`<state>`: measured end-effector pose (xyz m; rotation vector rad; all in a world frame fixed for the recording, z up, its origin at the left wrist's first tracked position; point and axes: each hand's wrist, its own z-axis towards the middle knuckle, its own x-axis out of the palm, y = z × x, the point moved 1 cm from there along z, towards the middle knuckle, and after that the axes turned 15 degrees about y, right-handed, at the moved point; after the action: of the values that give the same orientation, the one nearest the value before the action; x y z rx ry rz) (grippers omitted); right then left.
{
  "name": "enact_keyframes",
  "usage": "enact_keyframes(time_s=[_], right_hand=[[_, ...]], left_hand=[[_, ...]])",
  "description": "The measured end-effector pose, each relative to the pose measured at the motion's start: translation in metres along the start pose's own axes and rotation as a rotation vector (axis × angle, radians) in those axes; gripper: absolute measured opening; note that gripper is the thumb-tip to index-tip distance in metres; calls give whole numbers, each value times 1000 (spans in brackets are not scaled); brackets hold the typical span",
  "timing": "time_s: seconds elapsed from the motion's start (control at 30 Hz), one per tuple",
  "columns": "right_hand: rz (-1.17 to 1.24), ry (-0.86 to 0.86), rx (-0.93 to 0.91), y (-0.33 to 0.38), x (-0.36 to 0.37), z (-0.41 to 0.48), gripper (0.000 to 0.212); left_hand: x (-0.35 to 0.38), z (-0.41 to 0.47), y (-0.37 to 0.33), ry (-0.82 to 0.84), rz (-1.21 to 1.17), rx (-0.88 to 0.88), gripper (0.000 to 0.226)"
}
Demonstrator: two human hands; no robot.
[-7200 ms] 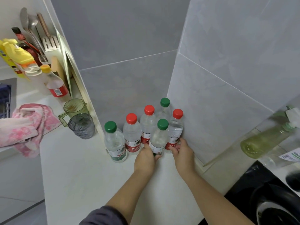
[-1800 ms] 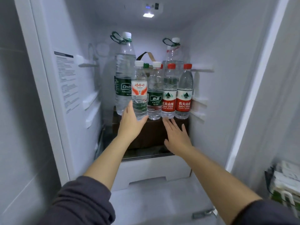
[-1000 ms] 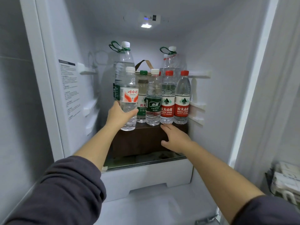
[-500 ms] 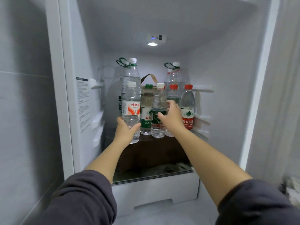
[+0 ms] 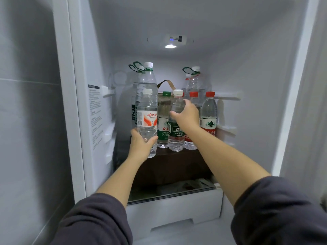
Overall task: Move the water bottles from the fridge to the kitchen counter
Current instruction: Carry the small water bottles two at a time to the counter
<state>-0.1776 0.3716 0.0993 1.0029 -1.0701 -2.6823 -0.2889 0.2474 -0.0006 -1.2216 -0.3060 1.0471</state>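
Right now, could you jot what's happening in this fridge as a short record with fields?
place: open fridge
left hand: grips the white-capped bottle with the red-orange label, held in front of the row
right hand: wrapped around the white-capped bottle with the dark green label, which stands in the row
small bottles untouched: one green cap, two red caps
behind: tall bottles with green carry loops

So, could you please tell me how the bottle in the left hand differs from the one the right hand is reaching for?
The left hand grips its bottle near the base, lifted forward off the shelf; the right hand wraps the other bottle around its upper body, and that one stands in the row. The left bottle's label is white with red and orange; the right bottle's is dark green. Both are clear, upright and white-capped.
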Motion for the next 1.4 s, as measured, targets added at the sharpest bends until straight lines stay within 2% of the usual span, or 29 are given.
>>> enact_keyframes(time_s=[0.17, 0.37, 0.5, 0.63, 0.7, 0.83, 0.9, 1.0, 1.2, 1.4], right_hand=[[41, -2, -67, 8, -8, 0, 69], [36, 91, -118, 12, 1, -4, 73], [159, 103, -80, 2, 7, -8, 77], [349, 257, 43, -19, 18, -18, 85], [399, 297, 100, -32, 27, -27, 80], [533, 386, 172, -52, 45, -34, 52], [549, 414, 192, -57, 50, -37, 56], [550, 402, 164, -60, 52, -41, 55], [492, 362, 97, -49, 24, -64, 36], [460, 278, 43, -49, -41, -124, 44]], left_hand=[[0, -1, 0, 4, 6, 16, 68], [0, -3, 1, 3, -24, 40, 68], [1, -4, 0, 10, -21, 36, 61], [1, -5, -1, -2, -15, 39, 63], [1, -4, -1, -2, -12, 42, 66], [0, -3, 0, -5, 3, 38, 70], [1, -3, 1, -4, 3, 36, 71], [2, -5, 0, -17, -7, 41, 72], [9, -24, -15, -63, -72, 59, 73], [24, -79, -48, -46, -142, 183, 63]])
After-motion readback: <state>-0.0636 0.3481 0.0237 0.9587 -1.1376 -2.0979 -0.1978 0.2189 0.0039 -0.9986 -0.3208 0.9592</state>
